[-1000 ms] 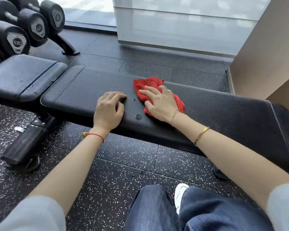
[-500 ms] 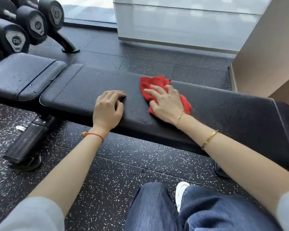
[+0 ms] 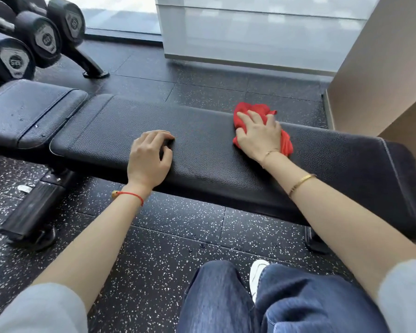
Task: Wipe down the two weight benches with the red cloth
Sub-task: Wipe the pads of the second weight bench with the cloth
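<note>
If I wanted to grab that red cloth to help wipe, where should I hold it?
Probably the bunched part of the red cloth sticking out past the right hand, at the bench's far edge. Come down from above and pinch those raised folds; the rest lies flat under the pressing palm and fingers.

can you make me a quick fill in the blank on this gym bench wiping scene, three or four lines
1. The right hand presses a crumpled cloth whose colour is ____.
2. The left hand rests on the long black padded bench and holds ____.
3. A thin red string bracelet circles the ____ wrist.
4. Beyond the smaller black seat pad, at far left, a rack holds black ____.

Missing words: red; nothing; left; dumbbells
</note>
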`<act>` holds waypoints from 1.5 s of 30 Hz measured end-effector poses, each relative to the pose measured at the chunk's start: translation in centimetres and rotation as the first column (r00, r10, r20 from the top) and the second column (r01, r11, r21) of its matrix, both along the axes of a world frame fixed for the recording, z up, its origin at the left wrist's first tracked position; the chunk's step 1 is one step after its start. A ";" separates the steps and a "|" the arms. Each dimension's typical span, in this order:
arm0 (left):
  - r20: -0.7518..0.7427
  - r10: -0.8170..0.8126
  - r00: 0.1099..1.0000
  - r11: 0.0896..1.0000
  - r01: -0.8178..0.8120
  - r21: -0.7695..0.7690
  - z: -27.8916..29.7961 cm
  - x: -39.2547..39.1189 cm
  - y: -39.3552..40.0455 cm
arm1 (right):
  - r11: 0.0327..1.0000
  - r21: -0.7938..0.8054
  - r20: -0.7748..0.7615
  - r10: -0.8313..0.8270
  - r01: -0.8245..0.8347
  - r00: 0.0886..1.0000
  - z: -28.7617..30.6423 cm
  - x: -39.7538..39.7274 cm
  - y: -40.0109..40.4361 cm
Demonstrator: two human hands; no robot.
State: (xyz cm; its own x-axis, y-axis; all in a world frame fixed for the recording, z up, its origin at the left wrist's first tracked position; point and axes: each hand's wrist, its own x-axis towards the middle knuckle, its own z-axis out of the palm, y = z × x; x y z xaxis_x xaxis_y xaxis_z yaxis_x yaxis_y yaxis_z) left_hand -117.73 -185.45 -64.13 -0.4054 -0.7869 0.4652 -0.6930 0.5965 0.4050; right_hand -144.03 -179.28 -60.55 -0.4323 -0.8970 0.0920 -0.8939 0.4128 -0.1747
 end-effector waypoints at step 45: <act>0.124 -0.096 0.988 0.995 0.095 0.010 0.0 -12.2 9.8 | 0.982 -0.115 -0.040 0.144 -0.148 0.989 -1.2 -4.6 17.9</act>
State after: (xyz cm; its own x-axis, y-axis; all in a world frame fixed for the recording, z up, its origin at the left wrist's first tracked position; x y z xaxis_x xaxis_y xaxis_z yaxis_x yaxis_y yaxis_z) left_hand -129.94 -175.65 -64.10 -0.5331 -0.7435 0.4037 -0.6779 0.6609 0.3219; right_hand -148.64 -161.42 -61.70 -0.2924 -0.9326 0.2115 -0.9489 0.2556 -0.1850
